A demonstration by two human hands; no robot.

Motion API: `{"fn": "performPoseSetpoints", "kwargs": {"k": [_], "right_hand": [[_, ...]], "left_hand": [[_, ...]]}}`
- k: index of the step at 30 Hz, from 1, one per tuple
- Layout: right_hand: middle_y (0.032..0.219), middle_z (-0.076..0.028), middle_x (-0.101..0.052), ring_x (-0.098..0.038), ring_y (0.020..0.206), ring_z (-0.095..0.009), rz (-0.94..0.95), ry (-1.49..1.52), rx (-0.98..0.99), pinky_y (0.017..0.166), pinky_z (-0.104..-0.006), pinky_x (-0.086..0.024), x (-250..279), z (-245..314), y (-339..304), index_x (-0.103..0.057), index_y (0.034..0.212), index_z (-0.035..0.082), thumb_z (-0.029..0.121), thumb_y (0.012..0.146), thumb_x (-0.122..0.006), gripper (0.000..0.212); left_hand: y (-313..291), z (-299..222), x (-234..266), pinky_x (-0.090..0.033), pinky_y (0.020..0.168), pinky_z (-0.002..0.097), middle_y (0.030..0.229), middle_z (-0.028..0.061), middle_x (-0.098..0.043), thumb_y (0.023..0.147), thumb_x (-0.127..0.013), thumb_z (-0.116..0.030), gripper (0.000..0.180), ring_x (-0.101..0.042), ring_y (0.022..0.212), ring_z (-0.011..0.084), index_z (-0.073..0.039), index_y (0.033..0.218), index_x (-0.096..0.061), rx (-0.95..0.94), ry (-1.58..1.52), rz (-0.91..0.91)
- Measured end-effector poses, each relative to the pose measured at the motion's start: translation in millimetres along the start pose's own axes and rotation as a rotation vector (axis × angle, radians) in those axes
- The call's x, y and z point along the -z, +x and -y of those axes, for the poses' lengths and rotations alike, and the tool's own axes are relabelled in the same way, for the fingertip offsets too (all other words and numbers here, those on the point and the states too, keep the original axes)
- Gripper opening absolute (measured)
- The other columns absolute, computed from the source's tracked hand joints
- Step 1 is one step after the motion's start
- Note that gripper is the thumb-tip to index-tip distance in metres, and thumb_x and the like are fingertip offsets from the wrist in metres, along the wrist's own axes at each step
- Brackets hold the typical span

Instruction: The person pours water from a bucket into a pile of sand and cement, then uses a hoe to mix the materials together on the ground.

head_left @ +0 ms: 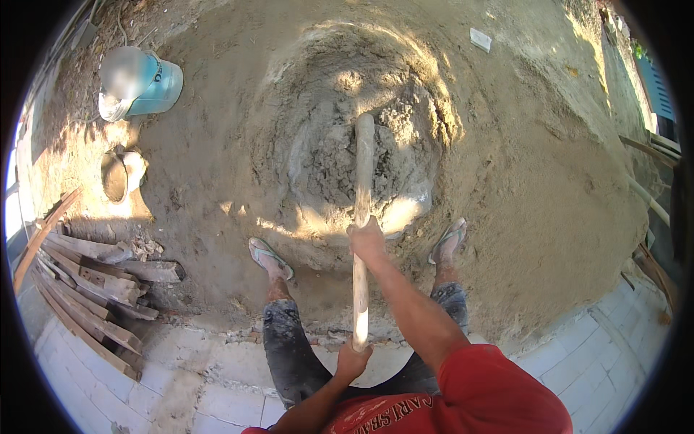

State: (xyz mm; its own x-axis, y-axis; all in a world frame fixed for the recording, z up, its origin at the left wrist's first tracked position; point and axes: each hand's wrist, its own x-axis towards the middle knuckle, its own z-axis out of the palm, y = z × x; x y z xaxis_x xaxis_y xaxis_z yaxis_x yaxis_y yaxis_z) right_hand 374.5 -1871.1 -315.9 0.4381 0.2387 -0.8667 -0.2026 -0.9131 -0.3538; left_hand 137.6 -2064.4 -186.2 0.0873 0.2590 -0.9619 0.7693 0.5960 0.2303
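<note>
Both of my hands are closed around the long wooden handle of a hoe. My right hand grips it about midway along the shaft. Closer to my body, my left hand wraps round the lower end. The shaft points away from me, and its thick far end lies over a heap of wet grey mortar. The blade is mostly hidden there, so its shape is hard to make out. The mortar sits in a round hollow ringed by sandy material, just beyond my sandalled feet.
At the far left stands a light-blue bucket, with a smaller round container nearer me. A pile of wooden planks lies at the left. White blocks or tiles line the near edge. A sloping sand bank rises at the right.
</note>
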Motion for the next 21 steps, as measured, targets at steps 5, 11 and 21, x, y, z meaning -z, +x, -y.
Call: {"fn": "performPoseSetpoints", "kwargs": {"k": [5,11,21], "right_hand": [[0.070,-0.012,-0.065,-0.062,0.047,-0.021,-0.156,0.163,0.282,0.047,-0.0362,-0.050,70.7,13.4,-53.7,-0.049,0.127,-0.008,0.018,0.088,-0.063,0.049],[0.063,-0.017,-0.065,-0.067,0.053,-0.025,-0.249,0.180,0.148,0.055,-0.0397,-0.056,133.8,130.9,129.6,-0.063,0.093,-0.009,0.017,0.086,-0.062,0.027],[0.077,-0.020,-0.068,-0.069,0.057,-0.031,-0.086,0.186,-0.064,0.057,-0.0422,-0.057,-34.8,32.6,-21.2,-0.050,0.108,-0.010,0.019,0.089,-0.062,0.036]], "left_hand": [[-7.4,-12.7,-17.3,-0.055,0.077,0.0435,0.087,0.0230,-0.071,0.084,-0.075,-0.025,0.040,-0.073,0.089,0.0373,0.000,0.113,-0.064,-0.273,0.030,0.006],[148.5,-201.6,25.8,-0.054,0.069,0.0436,0.080,0.0209,-0.070,0.080,-0.076,-0.024,0.042,-0.070,0.076,0.0379,0.001,0.112,-0.064,-0.323,0.130,0.123],[-29.1,-72.9,161.4,-0.054,0.073,0.0437,0.076,0.0097,-0.066,0.082,-0.078,-0.027,0.045,-0.067,0.074,0.0280,0.003,0.111,-0.062,0.192,0.082,0.210]]}}
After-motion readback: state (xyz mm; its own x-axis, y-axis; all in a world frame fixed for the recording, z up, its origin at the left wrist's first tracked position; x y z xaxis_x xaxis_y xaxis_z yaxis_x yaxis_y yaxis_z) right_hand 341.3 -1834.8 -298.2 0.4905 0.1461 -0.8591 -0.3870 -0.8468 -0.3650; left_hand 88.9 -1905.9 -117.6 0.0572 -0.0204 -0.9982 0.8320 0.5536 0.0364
